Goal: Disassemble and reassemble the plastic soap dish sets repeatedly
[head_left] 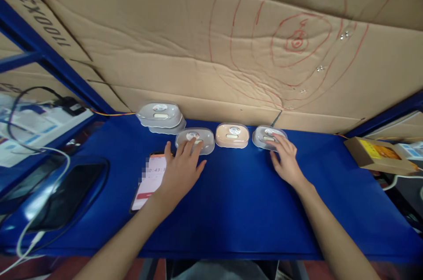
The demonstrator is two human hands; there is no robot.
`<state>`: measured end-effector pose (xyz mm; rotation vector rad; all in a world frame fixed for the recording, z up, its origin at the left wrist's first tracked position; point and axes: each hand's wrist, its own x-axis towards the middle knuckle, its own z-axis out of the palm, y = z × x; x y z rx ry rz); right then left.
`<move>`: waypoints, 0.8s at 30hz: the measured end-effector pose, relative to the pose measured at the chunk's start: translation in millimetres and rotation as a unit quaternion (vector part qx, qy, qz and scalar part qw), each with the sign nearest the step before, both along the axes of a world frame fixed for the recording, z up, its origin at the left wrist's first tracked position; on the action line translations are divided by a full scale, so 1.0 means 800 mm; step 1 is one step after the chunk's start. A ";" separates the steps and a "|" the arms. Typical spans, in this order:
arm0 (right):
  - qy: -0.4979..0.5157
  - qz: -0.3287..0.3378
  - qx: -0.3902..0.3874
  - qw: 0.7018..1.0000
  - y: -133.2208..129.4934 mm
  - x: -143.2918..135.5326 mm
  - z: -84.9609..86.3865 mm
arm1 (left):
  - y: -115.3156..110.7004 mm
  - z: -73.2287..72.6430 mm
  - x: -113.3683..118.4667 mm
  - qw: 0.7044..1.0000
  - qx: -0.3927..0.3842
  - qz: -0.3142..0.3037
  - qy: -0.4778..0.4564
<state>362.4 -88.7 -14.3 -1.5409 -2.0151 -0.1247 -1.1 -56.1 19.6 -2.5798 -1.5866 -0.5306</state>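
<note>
My left hand (185, 165) has its fingers spread, their tips at the lid of a grey oval plastic box (209, 144) with a clear cover, partly hidden by the fingers. Just right of it sits a peach-coloured box (225, 139) of the same shape, with a round sticker and a cream-coloured tab. My right hand (287, 161) reaches to another grey box (260, 135); its fingers are extended over the lid's right side, the thumb apart in front. At the back left, more grey boxes (165, 119) are stacked. A phone (148, 181) showing a timer lies partly under my left hand.
The blue table (238, 209) backs onto a cardboard wall (158, 33) with red curved lines. A dark phone (66, 196) and a white cable (64, 169) lie at left. At right is an open cardboard box (363, 156). Blue posts stand at both sides.
</note>
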 end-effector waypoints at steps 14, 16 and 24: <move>0.010 0.243 -0.105 0.964 -0.057 -0.097 0.037 | -0.073 0.016 0.013 0.961 -0.210 -0.177 -0.042; 0.011 0.251 -0.108 0.962 -0.059 -0.098 0.036 | -0.053 0.021 0.008 0.964 -0.211 -0.153 -0.055; -0.047 0.304 -0.147 0.940 -0.068 -0.121 0.023 | 0.039 0.018 -0.008 0.989 -0.132 -0.067 -0.031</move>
